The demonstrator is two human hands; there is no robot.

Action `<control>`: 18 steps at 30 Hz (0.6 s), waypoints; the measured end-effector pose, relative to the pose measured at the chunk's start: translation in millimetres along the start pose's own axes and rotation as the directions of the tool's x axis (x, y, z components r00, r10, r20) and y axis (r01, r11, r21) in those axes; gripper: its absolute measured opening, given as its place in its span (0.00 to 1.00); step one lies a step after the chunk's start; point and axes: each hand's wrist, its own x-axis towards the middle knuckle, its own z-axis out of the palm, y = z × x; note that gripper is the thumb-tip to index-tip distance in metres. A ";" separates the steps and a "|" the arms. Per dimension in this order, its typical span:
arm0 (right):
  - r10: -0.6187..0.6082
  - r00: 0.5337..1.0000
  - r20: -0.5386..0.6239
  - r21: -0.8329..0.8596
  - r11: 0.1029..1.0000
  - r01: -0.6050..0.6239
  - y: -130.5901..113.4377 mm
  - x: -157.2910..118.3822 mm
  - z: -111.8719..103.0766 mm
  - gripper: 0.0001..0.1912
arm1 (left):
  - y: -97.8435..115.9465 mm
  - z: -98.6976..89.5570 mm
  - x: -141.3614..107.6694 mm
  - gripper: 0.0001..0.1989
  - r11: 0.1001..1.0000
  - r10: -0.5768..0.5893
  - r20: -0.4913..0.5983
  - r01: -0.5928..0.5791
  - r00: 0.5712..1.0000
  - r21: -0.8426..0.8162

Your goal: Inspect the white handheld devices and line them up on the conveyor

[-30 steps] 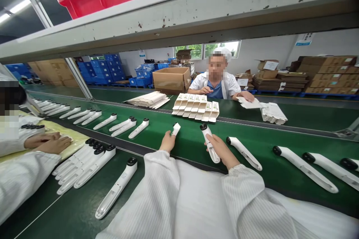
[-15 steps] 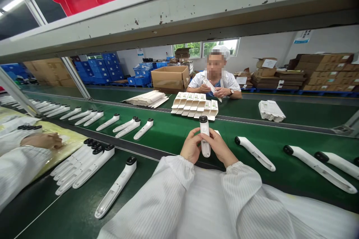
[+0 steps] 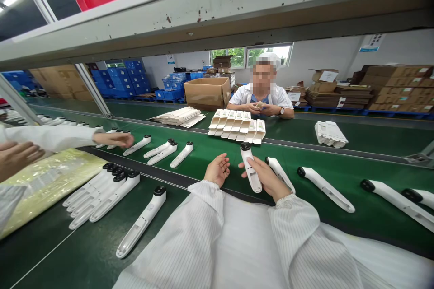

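A white handheld device with a black head [image 3: 251, 169] is in my right hand [image 3: 267, 176], its head pointing away from me and its hollow handle toward me. My left hand [image 3: 217, 170] is apart from it, fingers loosely curled and spread, holding nothing. More such devices lie on the green belt: one [image 3: 280, 174] just beyond my right hand, another [image 3: 325, 189] further right, and one [image 3: 182, 154] left of my left hand. On the near green surface a single device [image 3: 142, 223] lies beside a group of several [image 3: 101, 194].
At the left, a co-worker's hands [image 3: 113, 138] reach over the belt and a yellow sheet [image 3: 57, 185]. Across the belt a person [image 3: 261, 95] sits behind open white boxes [image 3: 235, 126]. Flat cartons [image 3: 330, 134] lie right. A shelf beam [image 3: 190, 13] spans overhead.
My left hand has let go of the device and moved left, while my right hand keeps it, now tilted. Devices on the belt have shifted right. The co-worker's hand has reached over the belt.
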 end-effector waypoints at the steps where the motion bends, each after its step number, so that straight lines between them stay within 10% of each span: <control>1: 0.031 0.999 -0.037 -0.087 0.996 -0.034 3.0 1.9 -1.0 0.20 | 0.0 -0.4 0.3 0.09 1.000 0.002 0.001 -0.002 1.000 0.007; 7: -0.128 0.954 -0.272 -0.772 0.621 -0.137 25.3 11.8 -15.1 0.18 | -6.2 -1.2 0.9 0.08 0.995 0.012 0.042 -0.016 0.999 0.101; 13: -0.504 0.850 -0.157 -0.897 0.434 0.091 23.8 8.8 -12.7 0.21 | 2.3 -8.2 8.3 0.10 0.918 0.089 0.124 -0.129 0.988 0.374; 16: -0.473 0.880 -0.045 -0.814 0.528 0.242 19.4 5.0 -3.0 0.17 | 20.9 -22.6 14.6 0.14 0.549 0.385 0.117 -0.329 0.915 0.768; 18: -0.396 0.918 0.020 -0.766 0.584 0.269 18.0 2.2 2.4 0.16 | 33.4 -36.3 18.4 0.22 0.209 0.598 0.067 -0.235 0.799 0.949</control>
